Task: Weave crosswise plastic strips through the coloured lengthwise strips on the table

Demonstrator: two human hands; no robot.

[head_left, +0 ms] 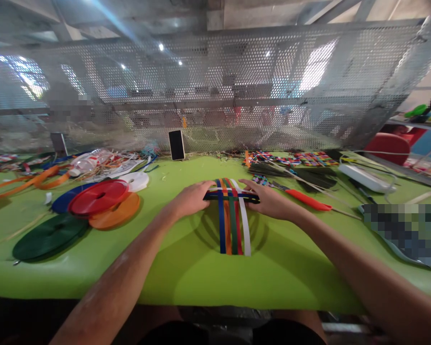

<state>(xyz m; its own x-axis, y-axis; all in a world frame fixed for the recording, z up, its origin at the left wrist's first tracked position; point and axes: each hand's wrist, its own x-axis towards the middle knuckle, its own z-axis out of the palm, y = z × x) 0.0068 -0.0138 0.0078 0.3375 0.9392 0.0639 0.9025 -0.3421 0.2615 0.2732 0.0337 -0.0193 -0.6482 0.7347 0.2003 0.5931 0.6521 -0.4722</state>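
Note:
A small weave of plastic strips (232, 223) in blue, orange, green, red and white lies in front of me, the long ends pointing toward me. Crosswise strips, some of them dark, run through its far part. My left hand (195, 199) is closed round the left ends of these cross strips, and my right hand (270, 197) grips the right ends. Both thumbs lie near the weave's far edge; several fingertips are hidden underneath. Beyond my right hand are scissors with an orange-red handle (309, 200), their blades partly hidden.
Left lie flat strip rolls: green (50, 237), red (98, 196), orange (117, 211), blue and white. A phone-like black panel (176, 145) stands at the back before a perforated metal screen (215, 86). Woven pieces (309, 159) and a white power strip (366, 178) lie right on the green table (215, 282).

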